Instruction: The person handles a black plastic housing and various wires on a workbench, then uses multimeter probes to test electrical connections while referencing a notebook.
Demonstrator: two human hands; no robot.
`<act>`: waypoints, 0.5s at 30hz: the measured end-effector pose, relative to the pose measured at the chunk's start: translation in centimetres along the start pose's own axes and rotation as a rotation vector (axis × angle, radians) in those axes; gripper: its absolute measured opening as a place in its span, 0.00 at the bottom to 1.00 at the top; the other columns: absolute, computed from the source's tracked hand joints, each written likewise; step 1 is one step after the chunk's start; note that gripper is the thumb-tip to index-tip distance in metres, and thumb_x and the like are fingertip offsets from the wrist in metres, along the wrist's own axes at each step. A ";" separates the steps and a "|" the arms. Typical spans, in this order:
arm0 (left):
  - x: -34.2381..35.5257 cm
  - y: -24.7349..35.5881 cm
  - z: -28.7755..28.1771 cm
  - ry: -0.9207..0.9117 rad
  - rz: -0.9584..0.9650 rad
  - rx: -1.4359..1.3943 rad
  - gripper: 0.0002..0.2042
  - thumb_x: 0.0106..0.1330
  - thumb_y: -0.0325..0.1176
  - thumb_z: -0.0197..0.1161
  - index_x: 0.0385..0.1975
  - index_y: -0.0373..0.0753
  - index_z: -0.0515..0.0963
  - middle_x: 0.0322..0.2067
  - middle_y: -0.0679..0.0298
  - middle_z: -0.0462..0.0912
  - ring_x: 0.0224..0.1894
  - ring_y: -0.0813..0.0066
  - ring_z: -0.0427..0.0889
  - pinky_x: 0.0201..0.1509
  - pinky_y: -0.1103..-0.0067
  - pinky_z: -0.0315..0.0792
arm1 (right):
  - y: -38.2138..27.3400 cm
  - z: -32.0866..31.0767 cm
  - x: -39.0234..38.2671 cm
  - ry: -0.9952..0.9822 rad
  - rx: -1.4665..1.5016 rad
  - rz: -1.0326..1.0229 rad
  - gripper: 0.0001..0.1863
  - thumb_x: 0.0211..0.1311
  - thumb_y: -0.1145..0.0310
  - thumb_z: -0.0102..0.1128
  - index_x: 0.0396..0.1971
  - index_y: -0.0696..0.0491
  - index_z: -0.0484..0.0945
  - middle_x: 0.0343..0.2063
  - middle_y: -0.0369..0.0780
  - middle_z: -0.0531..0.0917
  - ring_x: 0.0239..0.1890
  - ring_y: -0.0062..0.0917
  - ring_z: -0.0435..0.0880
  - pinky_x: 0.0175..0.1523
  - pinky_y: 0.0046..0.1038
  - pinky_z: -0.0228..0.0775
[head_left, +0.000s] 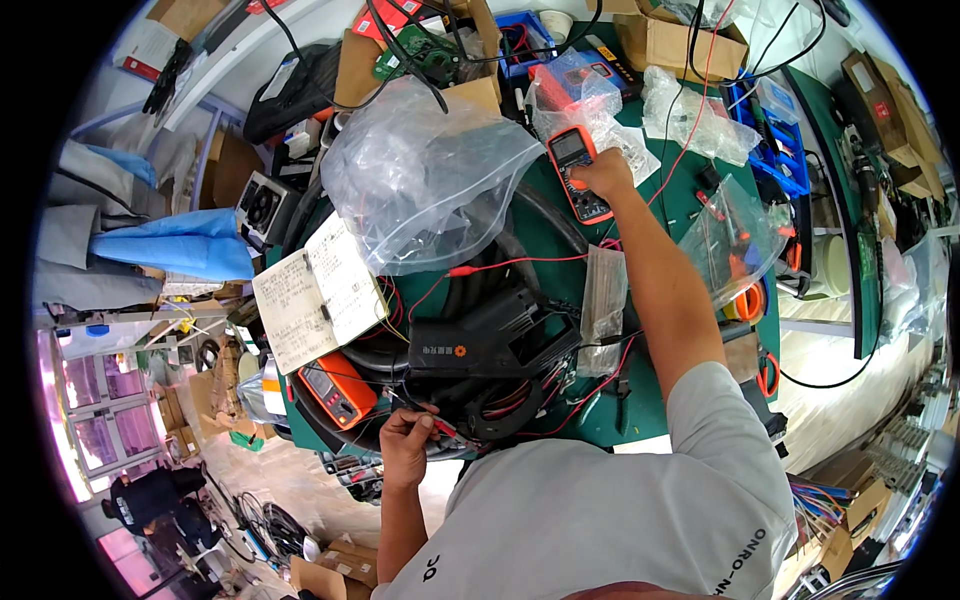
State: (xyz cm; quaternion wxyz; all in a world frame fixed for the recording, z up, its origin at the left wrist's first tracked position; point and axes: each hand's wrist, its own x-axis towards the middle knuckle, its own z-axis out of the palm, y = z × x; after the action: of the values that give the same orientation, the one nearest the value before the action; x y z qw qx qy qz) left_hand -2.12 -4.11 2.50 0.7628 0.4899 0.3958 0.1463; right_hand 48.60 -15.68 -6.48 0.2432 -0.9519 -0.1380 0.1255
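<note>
My right hand (607,176) reaches out to an orange and dark multimeter (568,148) at the far side of the bench, its fingers closed on the dial area. Near the front edge, my left hand (404,442) pinches a red test probe (441,427) beside a bundle of black cable and thin wires. A black plastic charging-gun housing (455,345) lies just beyond it. A second orange multimeter (338,388) rests left of that housing. From the middle, a red test lead (500,265) runs across the bench. The probe's tip is hard to make out.
An open handwritten notebook (346,290) lies at the left, next to a large clear plastic bag (425,190). Thick black cable loops over the green bench mat (650,390). Cardboard boxes (680,45), blue bins (785,150) and more bags crowd the back and right.
</note>
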 end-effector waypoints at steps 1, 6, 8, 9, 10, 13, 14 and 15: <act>-0.3 -0.2 -0.3 0.011 0.002 0.002 0.03 0.60 0.24 0.63 0.28 0.33 0.75 0.38 0.55 0.81 0.25 0.80 0.76 0.33 0.85 0.73 | -3.1 -1.9 -2.3 0.014 -0.030 -0.053 0.28 0.44 0.54 0.65 0.37 0.65 0.77 0.42 0.52 0.77 0.47 0.42 0.79 0.51 0.35 0.72; 0.2 0.0 -0.4 -0.013 -0.012 0.066 0.06 0.61 0.28 0.63 0.30 0.35 0.73 0.39 0.55 0.80 0.26 0.80 0.77 0.34 0.84 0.74 | -3.9 0.1 -2.1 0.245 -0.307 -0.265 0.16 0.53 0.70 0.55 0.40 0.62 0.70 0.42 0.53 0.77 0.46 0.46 0.77 0.50 0.39 0.73; 0.2 -0.2 -0.4 -0.018 -0.012 0.060 0.06 0.61 0.27 0.63 0.30 0.35 0.73 0.39 0.55 0.80 0.26 0.80 0.77 0.34 0.84 0.74 | -3.6 0.0 -2.1 0.174 -0.232 -0.285 0.16 0.53 0.69 0.56 0.40 0.63 0.70 0.43 0.52 0.77 0.46 0.46 0.77 0.50 0.39 0.73; 0.3 -0.3 -0.5 -0.026 -0.011 0.062 0.05 0.61 0.27 0.63 0.30 0.35 0.73 0.39 0.55 0.80 0.26 0.80 0.77 0.34 0.84 0.74 | -2.8 0.3 -1.7 0.182 -0.217 -0.371 0.17 0.53 0.67 0.58 0.40 0.63 0.72 0.37 0.51 0.79 0.42 0.44 0.79 0.48 0.38 0.73; 0.4 -0.4 -0.5 -0.033 -0.011 0.064 0.05 0.61 0.27 0.63 0.30 0.34 0.73 0.39 0.54 0.80 0.26 0.80 0.77 0.34 0.83 0.74 | -1.9 -0.1 -1.3 0.063 -0.021 -0.361 0.17 0.53 0.67 0.58 0.40 0.62 0.74 0.36 0.51 0.80 0.41 0.43 0.80 0.47 0.37 0.73; 0.2 -0.3 -0.1 -0.008 -0.005 0.046 0.04 0.61 0.25 0.63 0.29 0.32 0.75 0.39 0.53 0.80 0.25 0.80 0.76 0.32 0.84 0.73 | -2.0 -2.5 -2.3 -0.432 0.677 -0.094 0.17 0.52 0.65 0.59 0.38 0.60 0.80 0.33 0.50 0.83 0.37 0.38 0.82 0.45 0.33 0.73; 0.2 -0.3 0.0 -0.017 -0.004 0.039 0.04 0.61 0.25 0.63 0.29 0.32 0.75 0.39 0.53 0.80 0.25 0.80 0.76 0.32 0.84 0.73 | -1.1 -2.2 -2.0 -0.370 0.600 -0.125 0.17 0.52 0.65 0.59 0.39 0.60 0.80 0.34 0.50 0.83 0.38 0.38 0.82 0.45 0.33 0.72; 0.3 -0.3 -0.1 -0.025 -0.003 0.031 0.05 0.61 0.26 0.63 0.29 0.32 0.75 0.39 0.53 0.80 0.25 0.80 0.76 0.32 0.84 0.73 | 0.1 -1.6 -1.5 -0.309 0.522 -0.157 0.17 0.52 0.66 0.59 0.40 0.60 0.79 0.35 0.49 0.83 0.39 0.38 0.82 0.46 0.33 0.72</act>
State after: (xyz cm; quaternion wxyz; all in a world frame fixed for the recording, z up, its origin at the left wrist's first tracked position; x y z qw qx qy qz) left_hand -2.03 -3.95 2.10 0.7603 0.5029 0.3892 0.1326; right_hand 47.74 -16.94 -4.89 0.4646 -0.8133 -0.2095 0.2807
